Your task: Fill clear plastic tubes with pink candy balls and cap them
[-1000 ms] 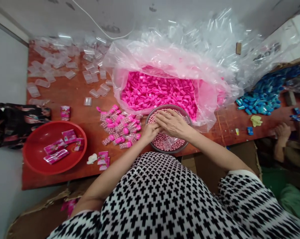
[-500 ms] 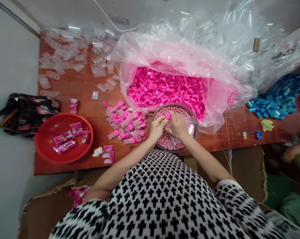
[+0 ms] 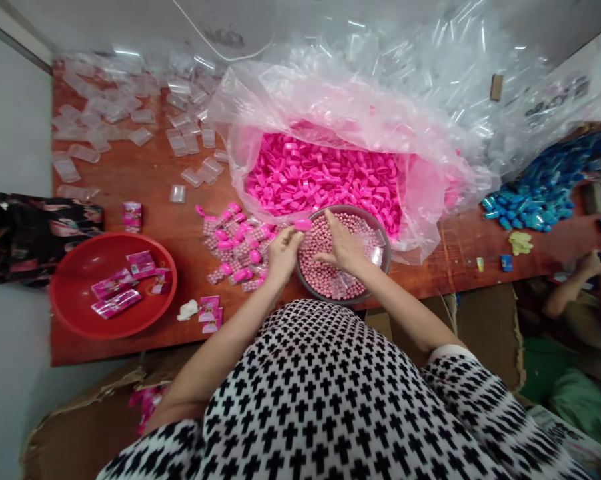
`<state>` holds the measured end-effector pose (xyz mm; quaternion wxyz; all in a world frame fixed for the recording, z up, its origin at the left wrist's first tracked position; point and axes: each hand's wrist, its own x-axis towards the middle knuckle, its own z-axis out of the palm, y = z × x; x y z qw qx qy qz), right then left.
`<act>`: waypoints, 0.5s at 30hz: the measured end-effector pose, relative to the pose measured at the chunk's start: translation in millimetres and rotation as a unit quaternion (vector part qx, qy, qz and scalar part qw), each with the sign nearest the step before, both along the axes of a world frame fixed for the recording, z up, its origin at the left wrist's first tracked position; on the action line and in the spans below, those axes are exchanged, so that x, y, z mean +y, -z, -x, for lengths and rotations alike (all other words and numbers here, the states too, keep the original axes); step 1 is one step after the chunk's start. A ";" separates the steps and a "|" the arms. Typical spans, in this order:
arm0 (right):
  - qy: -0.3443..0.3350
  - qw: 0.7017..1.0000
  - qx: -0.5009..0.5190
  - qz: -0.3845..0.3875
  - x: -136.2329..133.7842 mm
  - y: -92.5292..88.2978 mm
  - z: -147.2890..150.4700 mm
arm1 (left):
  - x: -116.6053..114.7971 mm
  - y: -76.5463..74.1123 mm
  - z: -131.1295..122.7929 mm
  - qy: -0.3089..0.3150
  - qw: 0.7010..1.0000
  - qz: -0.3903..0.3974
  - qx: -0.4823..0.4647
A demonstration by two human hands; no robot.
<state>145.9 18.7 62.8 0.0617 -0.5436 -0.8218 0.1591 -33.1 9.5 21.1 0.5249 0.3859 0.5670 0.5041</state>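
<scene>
My left hand is closed on a small candy box with a bright pink cap; the fingers hide most of its body. It is at the left rim of a grey bowl full of pink balls, beside a pile of filled clear boxes with pink caps. My right hand hovers over the bowl, thumb and fingers apart, holding nothing. A few clear boxes lie on the balls at the bowl's right side.
Behind the bowl lies an open plastic bag of pink caps. At left are a red bowl with pink packets and scattered clear boxes. Blue-capped pieces and another person's hand are at right.
My hands have parted. The left has moved left with the capped box, out to the bowl's rim, and the right has let go and spread its fingers. The view has shifted slightly.
</scene>
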 end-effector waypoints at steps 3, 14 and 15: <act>0.145 0.982 -0.109 0.052 10.8 -2.0 -29.3 | 4.5 3.5 43.2 -0.067 0.992 -0.009 0.109; 0.092 0.966 -0.228 0.075 33.8 34.7 -66.8 | -23.0 12.4 10.1 0.082 0.984 -0.021 0.155; 0.066 0.971 -0.222 0.063 34.9 35.0 -66.3 | -24.4 13.4 4.1 0.096 0.984 -0.019 0.147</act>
